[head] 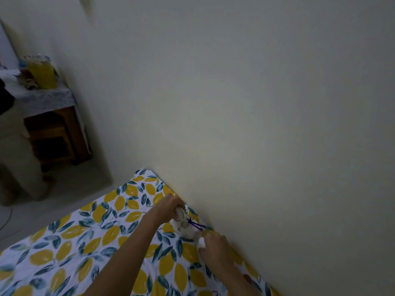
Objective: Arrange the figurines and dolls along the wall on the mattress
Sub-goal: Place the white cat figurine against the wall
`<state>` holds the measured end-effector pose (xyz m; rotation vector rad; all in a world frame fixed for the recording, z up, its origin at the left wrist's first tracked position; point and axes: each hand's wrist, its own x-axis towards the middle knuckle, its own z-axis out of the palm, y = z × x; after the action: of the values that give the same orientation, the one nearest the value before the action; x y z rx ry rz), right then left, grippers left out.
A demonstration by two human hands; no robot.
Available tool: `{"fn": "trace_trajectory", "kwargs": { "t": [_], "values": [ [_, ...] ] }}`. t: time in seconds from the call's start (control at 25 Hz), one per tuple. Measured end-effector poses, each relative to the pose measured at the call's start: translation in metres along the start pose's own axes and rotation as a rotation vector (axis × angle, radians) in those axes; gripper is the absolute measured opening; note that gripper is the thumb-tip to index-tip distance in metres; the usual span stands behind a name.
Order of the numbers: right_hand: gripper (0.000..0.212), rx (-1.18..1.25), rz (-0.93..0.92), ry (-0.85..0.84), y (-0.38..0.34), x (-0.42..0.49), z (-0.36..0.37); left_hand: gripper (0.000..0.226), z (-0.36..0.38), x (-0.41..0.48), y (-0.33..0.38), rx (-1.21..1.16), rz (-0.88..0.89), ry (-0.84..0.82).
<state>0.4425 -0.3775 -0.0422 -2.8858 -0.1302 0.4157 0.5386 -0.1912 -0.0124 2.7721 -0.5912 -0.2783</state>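
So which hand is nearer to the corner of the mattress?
The left hand: it holds the white doll on the side toward the corner. The right hand holds its other end, farther away.

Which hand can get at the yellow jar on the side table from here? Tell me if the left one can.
Probably not. The left hand is busy on the white figurine by the wall, and the yellow jar sits on the side table across open floor beyond the mattress.

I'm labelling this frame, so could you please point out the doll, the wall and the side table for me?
doll [185, 226]: head view, on its pale body beside the purple string.
wall [245, 99]: head view, on the bare middle of the surface.
side table [46, 98]: head view, on the cloth covering its top.
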Motion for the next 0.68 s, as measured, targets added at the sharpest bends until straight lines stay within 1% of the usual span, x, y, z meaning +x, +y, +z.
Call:
{"fn": "trace_trajectory", "kwargs": {
  "t": [0.08, 0.2, 0.32, 0.4, 0.48, 0.56, 0.6, 0.68],
  "values": [
    [0.008, 0.033, -0.002, 0.014, 0.002, -0.001, 0.003, 0.036, -0.001, 0.002, 0.004, -0.004, 0.011, -0.004],
    [0.032, 0.009, 0.013, 0.012, 0.001, 0.0, 0.01, 0.034, 0.0, 0.0, 0.01, 0.03, 0.008, -0.031],
    [0.043, -0.046, 0.02, 0.022, -0.002, 0.0, 0.012, 0.034, 0.003, -0.006, 0.013, 0.061, -0.019, -0.037],
    [0.051, -0.053, 0.017, 0.069, -0.004, -0.002, 0.009, 0.044, 0.009, -0.01, 0.016, 0.09, -0.034, -0.038],
    [0.067, -0.016, 0.011, 0.117, -0.007, -0.005, 0.003, 0.062, 0.01, -0.018, 0.018, 0.162, -0.059, -0.02],
    [0.08, 0.009, -0.024, 0.145, -0.012, -0.009, -0.006, 0.08, 0.011, -0.031, 0.02, 0.266, -0.137, -0.002],
    [0.08, -0.014, -0.066, 0.146, -0.017, -0.011, -0.013, 0.083, 0.009, -0.04, 0.019, 0.299, -0.192, 0.022],
    [0.071, -0.069, -0.196, 0.148, -0.034, -0.014, -0.026, 0.08, 0.0, -0.069, 0.012, 0.31, -0.296, 0.08]
  ]
}}
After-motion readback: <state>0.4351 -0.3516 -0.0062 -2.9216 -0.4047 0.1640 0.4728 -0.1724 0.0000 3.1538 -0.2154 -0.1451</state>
